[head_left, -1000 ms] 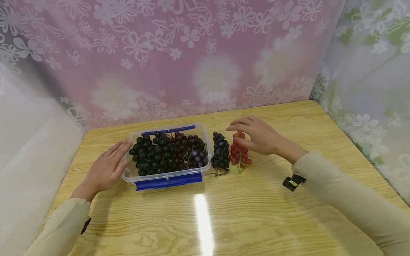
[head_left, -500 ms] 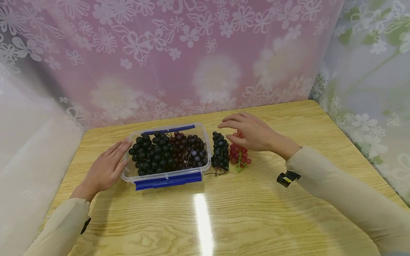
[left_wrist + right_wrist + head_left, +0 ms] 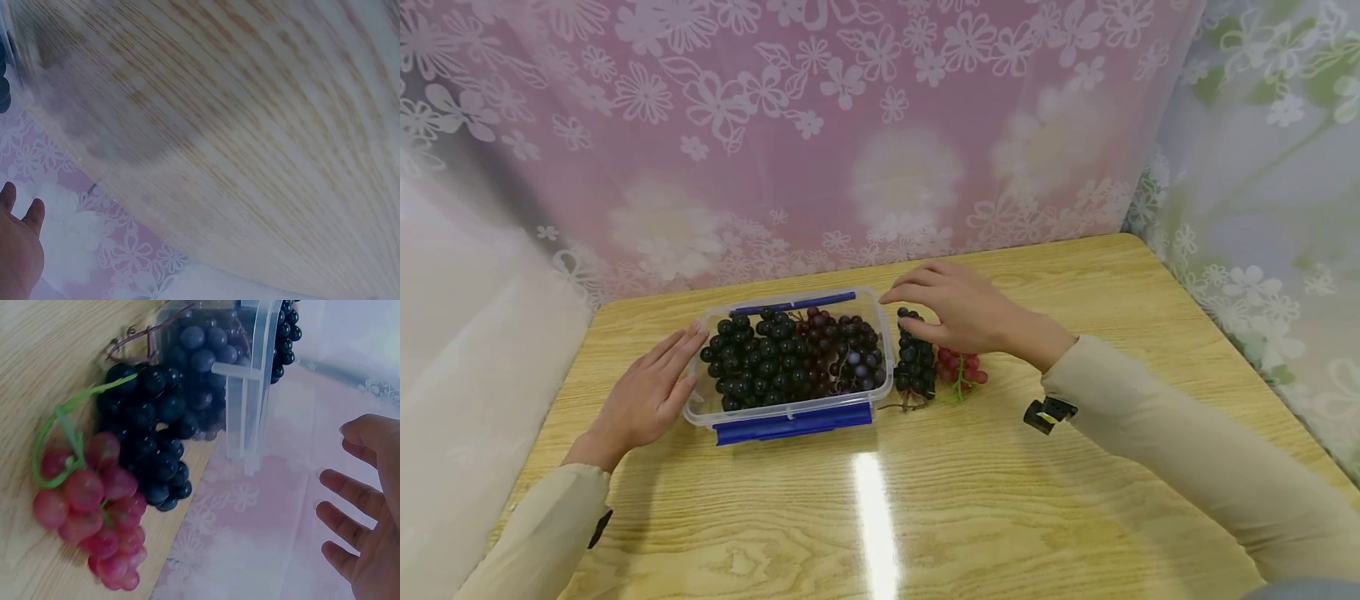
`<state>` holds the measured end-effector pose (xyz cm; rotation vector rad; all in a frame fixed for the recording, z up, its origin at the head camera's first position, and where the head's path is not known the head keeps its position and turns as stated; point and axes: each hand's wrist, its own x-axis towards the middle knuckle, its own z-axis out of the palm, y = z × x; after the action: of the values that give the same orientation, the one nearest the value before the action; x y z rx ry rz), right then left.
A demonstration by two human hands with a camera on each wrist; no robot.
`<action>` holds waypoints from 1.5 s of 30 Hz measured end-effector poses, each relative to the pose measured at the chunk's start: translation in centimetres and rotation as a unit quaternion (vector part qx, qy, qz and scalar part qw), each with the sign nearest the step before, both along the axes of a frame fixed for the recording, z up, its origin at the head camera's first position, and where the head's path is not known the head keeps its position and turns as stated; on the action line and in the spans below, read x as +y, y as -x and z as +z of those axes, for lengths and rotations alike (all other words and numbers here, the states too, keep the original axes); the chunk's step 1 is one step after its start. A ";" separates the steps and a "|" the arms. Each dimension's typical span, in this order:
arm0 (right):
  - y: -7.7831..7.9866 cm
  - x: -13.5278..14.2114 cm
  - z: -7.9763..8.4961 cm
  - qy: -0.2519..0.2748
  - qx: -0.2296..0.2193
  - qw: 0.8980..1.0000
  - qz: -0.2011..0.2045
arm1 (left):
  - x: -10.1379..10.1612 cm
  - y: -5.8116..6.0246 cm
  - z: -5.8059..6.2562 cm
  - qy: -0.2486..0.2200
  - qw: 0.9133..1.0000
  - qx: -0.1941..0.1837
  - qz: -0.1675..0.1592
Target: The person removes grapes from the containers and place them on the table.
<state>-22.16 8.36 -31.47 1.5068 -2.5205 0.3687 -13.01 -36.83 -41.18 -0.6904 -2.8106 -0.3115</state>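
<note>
From my head, the clear box (image 3: pixel 790 410) holds black grapes (image 3: pixel 760 367) and purple-red grapes (image 3: pixel 822 333); my left fingers (image 3: pixel 677 355) lie straight against its left rim, my right fingers (image 3: pixel 912 293), parted and loosely bent, hang free above the dark bunch (image 3: pixel 915 362), the red bunch (image 3: pixel 955 367) beside it on the wooden surface (image 3: pixel 737 517), pink flowered cloth (image 3: pixel 805 183) behind. My left wrist sees mostly that surface. My right wrist sees both bunches outside the box.

The left-hand grip (image 3: pixel 646 393) rests its fingers against the left end of a clear rectangular plastic box with blue latches (image 3: pixel 887 343) holding dark, glossy grape bunches (image 3: pixel 760 367), on the yellow wood-grain surface (image 3: pixel 760 517). The right-hand grip (image 3: pixel 961 308) hovers over a slender black grape bunch (image 3: pixel 915 362) just beside the box and a red grape bunch with a green stem (image 3: pixel 951 365).
</note>
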 end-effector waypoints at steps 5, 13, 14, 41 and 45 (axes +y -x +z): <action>-0.4 -1.3 0.2 -0.017 0.002 1.000 0.002 | 0.0 0.0 0.1 -0.001 1.000 0.000 -0.001; -1.1 -3.2 -0.1 -0.051 -0.017 0.999 -0.003 | -0.1 0.0 0.1 -0.004 1.000 0.001 -0.004; -1.2 -3.4 -0.2 -0.055 -0.019 0.998 -0.003 | -0.1 0.0 0.1 -0.004 1.000 0.001 -0.004; -1.8 -7.4 -3.1 -0.191 0.050 0.980 -0.037 | 0.1 0.1 0.0 0.002 1.000 -0.004 0.000; -1.9 -8.3 -3.3 -0.218 0.038 0.973 -0.064 | 0.1 -0.1 -0.1 -0.003 1.000 -0.008 0.006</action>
<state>-20.28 0.05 -34.74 1.4390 -2.7384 -0.2776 -12.96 -36.74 -41.32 -0.6727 -2.8276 -0.3250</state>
